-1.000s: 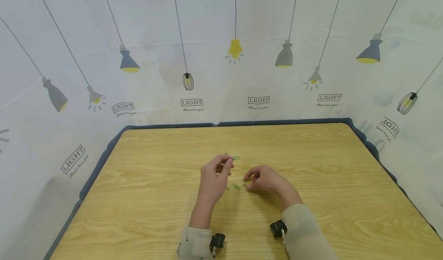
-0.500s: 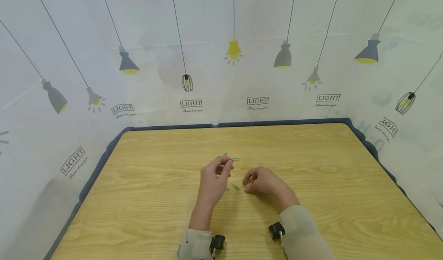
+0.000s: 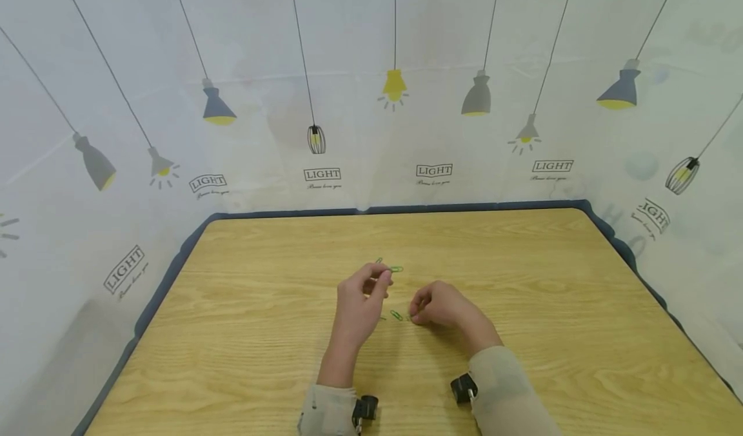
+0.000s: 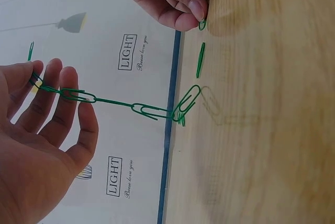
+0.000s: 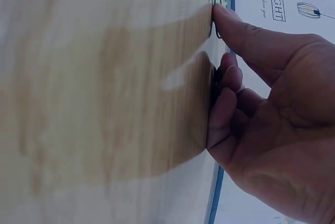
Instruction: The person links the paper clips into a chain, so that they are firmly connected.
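My left hand (image 3: pixel 361 300) pinches a chain of linked green paper clips (image 4: pixel 113 102) between thumb and index finger. The chain hangs past the other fingers, its lower end close to the tabletop in the left wrist view. One clip (image 3: pixel 396 269) sticks out from the fingertips to the right. My right hand (image 3: pixel 444 306), low over the wood, pinches a single green paper clip (image 4: pixel 202 25) by its end between thumb and finger. A loose green paper clip (image 3: pixel 396 315) lies between the two hands. In the right wrist view, the thumb covers part of the pinched clip (image 5: pixel 218 28).
The wood-grain table (image 3: pixel 261 281) has a dark blue border (image 3: pixel 429 208) along its back and sides. A pale cloth printed with lamps (image 3: pixel 371 113) rises behind it. Small black wrist cameras (image 3: pixel 464 389) sit on both sleeves.
My right hand's thumb and fingers have closed together on the paper clip that lay at their tips. The left hand has stayed nearly still with the chain.
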`<state>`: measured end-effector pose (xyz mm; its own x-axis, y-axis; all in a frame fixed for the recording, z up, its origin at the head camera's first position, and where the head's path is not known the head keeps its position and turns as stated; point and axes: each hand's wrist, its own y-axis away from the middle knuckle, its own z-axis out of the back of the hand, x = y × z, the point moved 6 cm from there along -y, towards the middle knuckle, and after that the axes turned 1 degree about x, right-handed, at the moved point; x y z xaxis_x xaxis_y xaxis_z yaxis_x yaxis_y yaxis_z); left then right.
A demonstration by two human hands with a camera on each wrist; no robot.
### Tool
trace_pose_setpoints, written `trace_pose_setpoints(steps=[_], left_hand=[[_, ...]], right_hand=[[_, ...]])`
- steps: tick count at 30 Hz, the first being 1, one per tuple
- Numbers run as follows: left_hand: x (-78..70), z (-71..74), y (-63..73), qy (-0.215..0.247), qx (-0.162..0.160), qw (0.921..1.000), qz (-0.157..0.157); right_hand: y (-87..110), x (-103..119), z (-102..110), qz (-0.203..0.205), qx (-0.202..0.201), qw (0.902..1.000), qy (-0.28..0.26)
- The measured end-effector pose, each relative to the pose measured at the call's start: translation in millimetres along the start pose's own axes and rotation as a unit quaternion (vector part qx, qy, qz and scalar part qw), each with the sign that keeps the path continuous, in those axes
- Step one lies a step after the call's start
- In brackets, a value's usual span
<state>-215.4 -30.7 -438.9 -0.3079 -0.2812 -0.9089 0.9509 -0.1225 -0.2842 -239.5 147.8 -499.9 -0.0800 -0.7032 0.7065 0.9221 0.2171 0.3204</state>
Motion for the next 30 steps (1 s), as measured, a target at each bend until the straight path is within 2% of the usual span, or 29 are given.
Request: trace_pose_setpoints(steps=[9, 15, 19, 24, 30], left_hand=[[0.0, 1.0, 0.5, -0.005, -0.003, 1.0, -0.005], [0.7, 0.4, 0.6, 0.003, 0.0, 1.0, -0.004], [0.7, 0.5, 1.1, 0.0, 0.001, 1.0, -0.006], [-0.2, 0.0, 2.0, -0.004, 0.006, 1.0, -0.004], [-1.0, 0.2, 3.1, -0.004, 0.006, 1.0, -0.003]], right_hand=[[4.5, 3.7, 4.3, 0.01, 0.033, 0.9989, -0.031], [7.6, 4.4, 16.5, 0.009, -0.004, 0.998, -0.063], [11.8, 11.8, 25.2, 0.037, -0.028, 0.9945, -0.094], [24.8, 30.3, 33.3, 0.072, -0.045, 0.9837, -0.159], [35.9, 45.5, 41.7, 0.09, -0.112, 0.9599, -0.241]])
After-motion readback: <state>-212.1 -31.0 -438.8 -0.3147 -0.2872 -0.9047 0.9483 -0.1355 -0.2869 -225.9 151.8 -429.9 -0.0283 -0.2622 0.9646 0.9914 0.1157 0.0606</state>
